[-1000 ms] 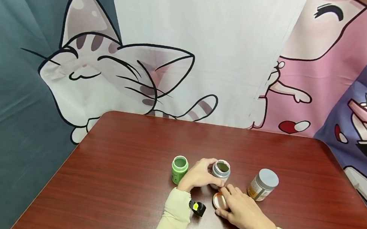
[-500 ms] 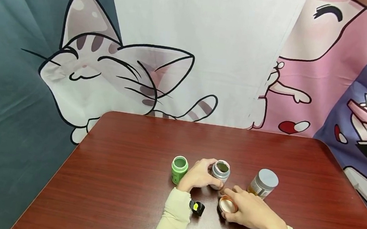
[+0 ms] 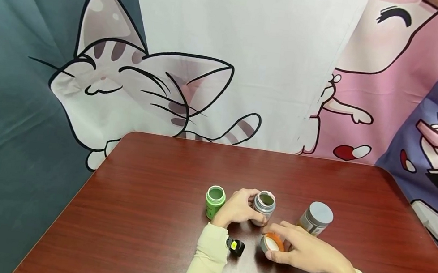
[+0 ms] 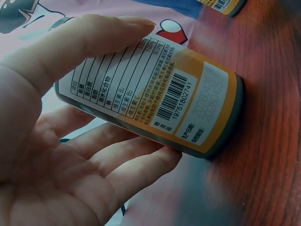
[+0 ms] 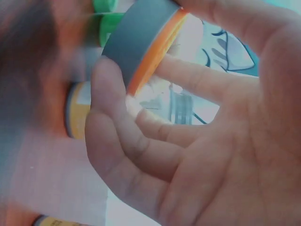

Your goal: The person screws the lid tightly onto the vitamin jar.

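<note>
An uncapped grey jar (image 3: 264,207) stands upright on the table, and my left hand (image 3: 237,208) grips it round the side. The left wrist view shows its label with a barcode (image 4: 177,96) between the thumb and fingers. My right hand (image 3: 303,249) holds a lid (image 3: 271,243) by its rim, tilted, with the pale inside and orange edge showing. In the right wrist view that lid (image 5: 146,42) is grey outside, between thumb and fingers.
An open green jar (image 3: 214,201) stands left of my left hand. A grey-lidded jar (image 3: 316,217) stands behind my right hand, partly covered by it. A printed cloth (image 3: 235,66) hangs behind the table (image 3: 158,170).
My right hand has moved a little to the right with the lid, which has tilted. The left hand and the grey jar have stayed in place.
</note>
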A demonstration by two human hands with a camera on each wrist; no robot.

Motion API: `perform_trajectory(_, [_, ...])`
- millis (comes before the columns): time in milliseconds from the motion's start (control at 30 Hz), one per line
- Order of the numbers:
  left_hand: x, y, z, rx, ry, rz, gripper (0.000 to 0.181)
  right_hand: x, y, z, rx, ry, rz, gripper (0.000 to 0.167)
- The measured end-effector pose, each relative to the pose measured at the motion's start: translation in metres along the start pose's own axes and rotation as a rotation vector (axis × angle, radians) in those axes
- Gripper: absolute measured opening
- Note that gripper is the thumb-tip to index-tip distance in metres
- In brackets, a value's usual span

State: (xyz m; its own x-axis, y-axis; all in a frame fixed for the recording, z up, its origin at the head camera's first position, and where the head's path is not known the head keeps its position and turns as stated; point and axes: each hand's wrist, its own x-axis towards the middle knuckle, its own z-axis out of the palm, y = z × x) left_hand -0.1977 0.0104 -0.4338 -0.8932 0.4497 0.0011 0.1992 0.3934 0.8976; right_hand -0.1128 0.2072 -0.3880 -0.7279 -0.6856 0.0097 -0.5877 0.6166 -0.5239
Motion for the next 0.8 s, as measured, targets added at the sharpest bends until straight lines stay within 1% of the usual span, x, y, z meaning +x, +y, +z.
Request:
perform_trajectory(133, [0.0,0.0,0.001,-0.038,-0.006,-0.011,0.049,0.0,-0.002,-0.008,0.1,0.013,0.013,0.029])
perform_trajectory(267, [0.0,0.0,0.001,-0.05,-0.004,-0.001,0.048,0.001,-0.004,-0.015,0.21,0.022,0.052,0.034])
perform_trajectory(333, [0.0,0.0,0.0,-0.05,-0.004,0.007,0.047,0.001,-0.005,-0.017,0.226,0.035,0.061,0.038])
perform_trajectory(400, [0.0,0.001,0.0,-0.055,-0.004,0.01,0.046,0.002,-0.006,-0.019,0.217,0.053,0.048,0.043])
perform_trajectory(467, [0.0,0.001,0.0,-0.066,-0.014,0.002,0.045,0.004,-0.007,-0.021,0.208,0.078,0.018,0.046])
perform_trajectory(600, [-0.001,0.0,0.002,-0.075,-0.019,-0.004,0.044,0.009,-0.008,-0.022,0.201,0.151,-0.04,0.043])
perform_trajectory(767, [0.0,0.0,0.002,-0.064,-0.016,0.017,0.044,0.018,-0.011,-0.023,0.293,0.247,-0.039,0.041])
perform_trajectory(800, [0.0,0.001,0.001,-0.066,-0.016,0.02,0.044,0.02,-0.015,-0.024,0.316,0.269,-0.036,0.04])
